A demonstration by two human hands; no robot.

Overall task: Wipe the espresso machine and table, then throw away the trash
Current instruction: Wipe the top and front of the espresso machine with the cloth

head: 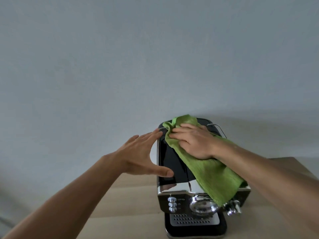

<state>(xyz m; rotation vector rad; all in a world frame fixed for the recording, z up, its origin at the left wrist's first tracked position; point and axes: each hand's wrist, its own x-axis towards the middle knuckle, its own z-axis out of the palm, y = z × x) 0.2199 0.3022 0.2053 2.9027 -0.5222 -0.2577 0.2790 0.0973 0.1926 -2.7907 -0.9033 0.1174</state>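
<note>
Our left hand [143, 156] spread wide, thumb on top of the black espresso machine [172, 161], fingers at its left edge, our right hand [193, 140] flat, pressing the green cloth [212, 176] onto that top, machine standing on the wooden table [120, 195]

1. A plain, pale grey-blue wall [120, 57] fills the view above and beyond my left fingers [146, 137] and my right fingers [176, 133]. It runs from edge to edge.
2. A soft, darker shadow [262, 130] lies low on that wall, to the right of my right fingers. It deepens toward the right edge of the view.
3. A dim, blurred grey patch [6, 219] sits in the lower-left corner, well below and to the left of my left fingers. I cannot tell what it is.
</note>
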